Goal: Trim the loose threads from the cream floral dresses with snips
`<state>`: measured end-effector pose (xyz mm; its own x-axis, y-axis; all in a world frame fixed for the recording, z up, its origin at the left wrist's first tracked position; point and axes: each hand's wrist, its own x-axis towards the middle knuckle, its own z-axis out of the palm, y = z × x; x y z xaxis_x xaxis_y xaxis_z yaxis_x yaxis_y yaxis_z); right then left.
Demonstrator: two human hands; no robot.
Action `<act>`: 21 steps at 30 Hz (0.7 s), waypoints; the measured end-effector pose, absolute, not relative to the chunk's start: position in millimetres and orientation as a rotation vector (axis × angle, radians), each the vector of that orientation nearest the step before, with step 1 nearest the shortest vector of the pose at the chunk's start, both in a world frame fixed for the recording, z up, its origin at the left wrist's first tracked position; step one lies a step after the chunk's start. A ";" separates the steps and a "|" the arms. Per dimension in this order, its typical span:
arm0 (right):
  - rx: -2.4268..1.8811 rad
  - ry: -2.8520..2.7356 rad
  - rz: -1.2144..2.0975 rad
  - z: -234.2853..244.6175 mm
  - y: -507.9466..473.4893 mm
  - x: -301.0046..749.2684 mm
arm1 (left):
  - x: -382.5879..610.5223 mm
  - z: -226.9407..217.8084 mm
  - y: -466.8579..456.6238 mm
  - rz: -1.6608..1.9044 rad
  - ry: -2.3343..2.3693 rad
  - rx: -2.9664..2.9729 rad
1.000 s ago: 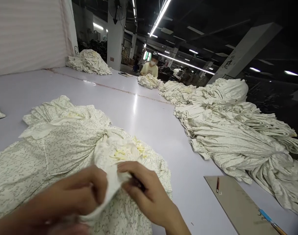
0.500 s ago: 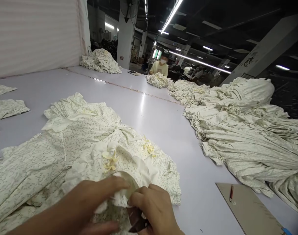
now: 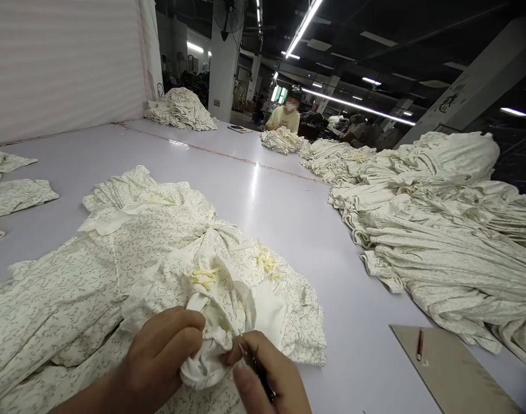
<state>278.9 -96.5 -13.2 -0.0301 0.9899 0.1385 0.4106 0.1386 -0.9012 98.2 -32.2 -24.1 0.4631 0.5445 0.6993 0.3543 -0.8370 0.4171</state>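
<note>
while knuckles-up, left hand (image 3: pixel 159 353) on garment (image 3: pixel 151 247)

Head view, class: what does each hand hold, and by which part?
Left hand pinches a bunched white fold of the floral garment; right hand grips a dark tool along its shaft, tip at the fold.

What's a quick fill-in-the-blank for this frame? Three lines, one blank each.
1. The right hand holds a thin dark tool, while the left hand grips bunched ____ fabric.
2. The floral garment on the table carries small ____ bows.
3. A red pencil lies on a flat board, to the ____ of both hands.
Missing words: white; yellow; right.
</note>
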 end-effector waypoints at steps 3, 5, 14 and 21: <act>-1.363 -1.583 1.069 -2.4 -91.3 282.7 | 93.4 -21.2 -29.4 1.217 0.661 2.638; -1.383 -1.613 1.178 1.9 -88.9 285.1 | 91.0 -18.6 -26.2 1.142 0.591 2.684; -1.467 -1.743 1.180 9.9 -87.7 283.9 | 89.5 -2.8 -27.0 1.032 0.540 2.741; -1.478 -1.673 1.234 10.2 -86.7 286.5 | 79.0 -3.4 -18.4 0.862 0.619 2.861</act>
<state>286.5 -86.7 10.2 -0.2161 0.9651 -0.1479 0.4259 -0.0431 -0.9037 79.0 -18.4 -3.4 0.7587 0.4050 0.5102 0.3543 -0.9138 0.1985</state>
